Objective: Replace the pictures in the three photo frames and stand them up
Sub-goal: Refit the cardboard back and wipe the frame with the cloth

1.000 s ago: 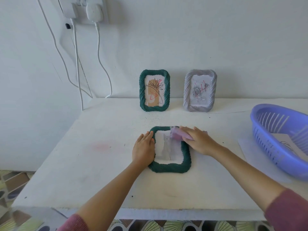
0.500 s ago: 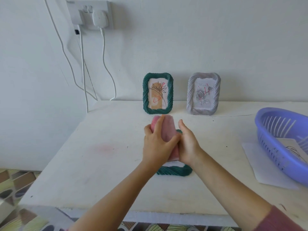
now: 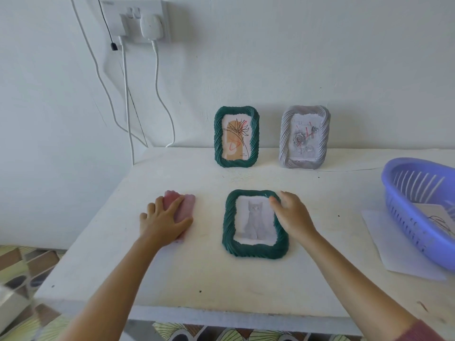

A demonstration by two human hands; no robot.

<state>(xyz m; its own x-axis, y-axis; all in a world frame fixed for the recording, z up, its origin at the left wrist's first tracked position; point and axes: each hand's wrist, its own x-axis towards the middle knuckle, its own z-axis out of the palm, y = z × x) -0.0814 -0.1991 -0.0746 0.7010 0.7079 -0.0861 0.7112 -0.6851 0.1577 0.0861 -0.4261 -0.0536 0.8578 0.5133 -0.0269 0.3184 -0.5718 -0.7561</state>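
Half a second back both hands held the pink backing board (image 3: 186, 207) up over the frame. Now the left hand (image 3: 162, 221) has carried it off to the left and laid it on the table (image 3: 221, 279), towards the left edge, fingers spread fairly flat on top of it rather than wrapped round it.

That leaves the flat green frame (image 3: 256, 251) uncovered in the middle of the table, with a pale cat picture (image 3: 254, 222) showing in its opening. The right hand (image 3: 294, 217) rests on the frame's right rim, fingers loosely bent, the tips at the picture's upper right corner, gripping nothing.

To my eye this is the last frame of the three, opened up and about to lose its old picture. Next comes pinching that thin sheet by a corner and lifting it clear.

At the right edge a purple basket (image 3: 398, 178) sits on a sheet of paper (image 3: 394, 249) and holds a line drawing (image 3: 433, 217), likely the replacement.

Along the far edge, against the wall, the standing green frame (image 3: 218, 139) and the grey frame (image 3: 285, 139) are upright side by side.
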